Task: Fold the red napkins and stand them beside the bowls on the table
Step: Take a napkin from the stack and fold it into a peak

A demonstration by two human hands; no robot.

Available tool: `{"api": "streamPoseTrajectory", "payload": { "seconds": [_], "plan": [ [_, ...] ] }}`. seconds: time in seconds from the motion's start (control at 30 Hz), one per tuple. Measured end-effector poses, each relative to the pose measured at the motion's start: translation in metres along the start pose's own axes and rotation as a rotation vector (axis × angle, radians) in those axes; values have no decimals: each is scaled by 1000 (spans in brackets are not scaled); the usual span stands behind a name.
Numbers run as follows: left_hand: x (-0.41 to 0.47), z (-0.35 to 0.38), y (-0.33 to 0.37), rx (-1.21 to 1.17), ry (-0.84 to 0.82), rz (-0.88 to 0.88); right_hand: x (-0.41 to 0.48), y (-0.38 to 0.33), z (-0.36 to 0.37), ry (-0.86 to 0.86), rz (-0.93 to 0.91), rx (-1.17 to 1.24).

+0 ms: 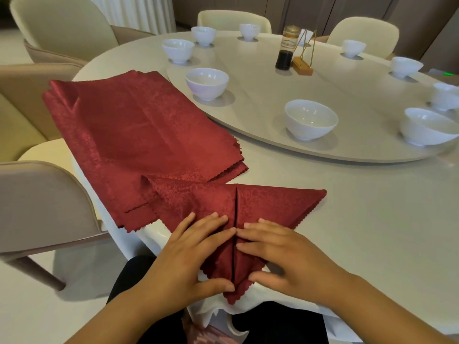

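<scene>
Left hand [198,247] and right hand [278,254], fingers spread flat, press napkin [260,207] at centre seam. Risk: flaps spring open once released; slippery cloth, overhanging table [372,232] edge.

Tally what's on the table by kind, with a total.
White bowls: 9 in clear view
Dark sauce bottle: 1
Gold wire stand: 1
Napkin being folded: 1
Stack of red napkins: 1 (layers uncountable)
Total: 13
</scene>
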State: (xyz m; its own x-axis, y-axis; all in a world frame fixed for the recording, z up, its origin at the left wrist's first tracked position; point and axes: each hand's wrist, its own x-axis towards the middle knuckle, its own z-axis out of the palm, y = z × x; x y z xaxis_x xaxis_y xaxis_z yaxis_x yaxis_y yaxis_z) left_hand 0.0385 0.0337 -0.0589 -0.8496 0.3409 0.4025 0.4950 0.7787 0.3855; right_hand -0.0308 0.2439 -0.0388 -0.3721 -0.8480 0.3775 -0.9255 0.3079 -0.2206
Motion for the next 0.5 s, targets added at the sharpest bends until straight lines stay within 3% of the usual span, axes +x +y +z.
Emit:
{"api": "streamPoseTrajectory", "payload": {
  "seconds": [0.3, 0.4, 0.5],
  "plan": [
    [-2, 2, -2, 19, 31, 54, 2, -5, 9, 104, 24, 62],
    [7, -7, 3, -47, 158, 52, 2, -7, 5, 78, 47, 103],
    [32, -12, 7, 30, 339, -42, 1, -10, 4, 92, 62, 162]
  ]
}}
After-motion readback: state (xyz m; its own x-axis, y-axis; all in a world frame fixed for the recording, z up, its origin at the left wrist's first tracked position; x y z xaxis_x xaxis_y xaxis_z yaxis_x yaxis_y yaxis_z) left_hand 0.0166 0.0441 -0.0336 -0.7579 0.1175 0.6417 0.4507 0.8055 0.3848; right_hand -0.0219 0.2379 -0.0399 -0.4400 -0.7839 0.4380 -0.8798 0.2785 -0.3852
